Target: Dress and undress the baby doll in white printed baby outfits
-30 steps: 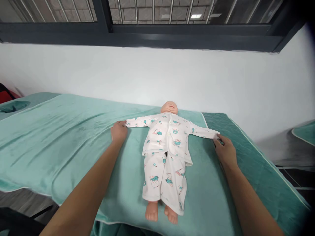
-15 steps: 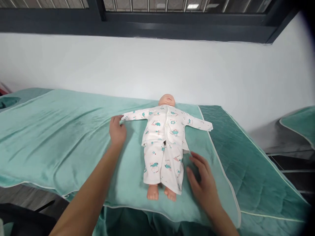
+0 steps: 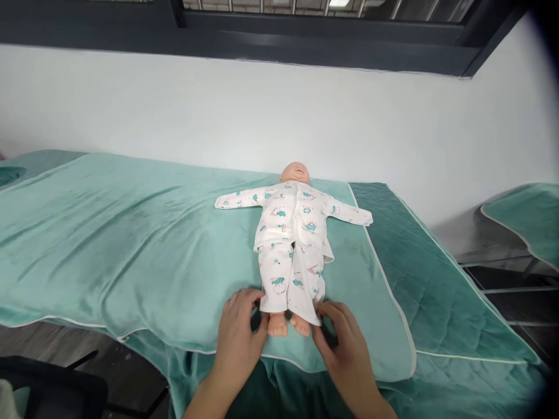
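Observation:
A baby doll lies on its back with its head near the wall and its arms spread. It wears a white patterned top and matching trousers, with bare feet showing below the cuffs. My left hand is beside the left-hand trouser cuff, its thumb and forefinger apart and curved towards the cuff and foot. On the other side, my right hand reaches the right-hand cuff, thumb and forefinger also apart, fingertips at the cloth edge. Both sleeve ends cover the doll's hands.
A light green blanket with white piping lies under the doll, over a darker quilted cover. Behind is a white wall below a dark window frame. A black chair stands at lower left.
My left hand has left the sleeve end and come down to the trouser cuff. My right hand has moved down and inward to the other cuff. The view has shifted slightly.

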`<action>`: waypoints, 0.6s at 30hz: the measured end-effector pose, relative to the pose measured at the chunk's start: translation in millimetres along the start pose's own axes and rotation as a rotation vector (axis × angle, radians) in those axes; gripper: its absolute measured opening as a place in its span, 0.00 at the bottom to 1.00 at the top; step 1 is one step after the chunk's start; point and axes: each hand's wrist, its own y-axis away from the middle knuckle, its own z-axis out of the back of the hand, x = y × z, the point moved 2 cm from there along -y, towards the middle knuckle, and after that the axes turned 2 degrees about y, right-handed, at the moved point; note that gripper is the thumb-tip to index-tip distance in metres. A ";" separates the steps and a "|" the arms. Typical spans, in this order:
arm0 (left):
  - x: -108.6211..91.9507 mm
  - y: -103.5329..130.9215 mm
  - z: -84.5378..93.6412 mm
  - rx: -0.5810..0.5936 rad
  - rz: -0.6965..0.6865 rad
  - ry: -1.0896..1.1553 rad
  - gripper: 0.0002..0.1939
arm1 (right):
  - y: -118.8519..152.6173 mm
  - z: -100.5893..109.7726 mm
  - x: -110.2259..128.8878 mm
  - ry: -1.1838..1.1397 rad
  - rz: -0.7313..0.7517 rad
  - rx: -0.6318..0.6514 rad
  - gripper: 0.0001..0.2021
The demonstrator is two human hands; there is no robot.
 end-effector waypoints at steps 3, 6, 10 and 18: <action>-1.6 -4.0 0.4 0.000 0.064 0.058 0.06 | -9.0 2.6 11.4 -0.120 -0.044 0.074 0.08; -5.6 -2.2 5.2 -0.017 0.189 0.178 0.06 | -14.5 13.1 26.3 -0.209 -0.046 0.077 0.05; -16.6 3.5 19.4 -0.015 0.249 0.300 0.06 | -16.4 30.7 38.0 -0.213 -0.024 0.037 0.03; -6.7 16.4 20.2 0.006 0.220 0.212 0.06 | 2.5 19.6 9.6 -0.127 -0.098 0.048 0.03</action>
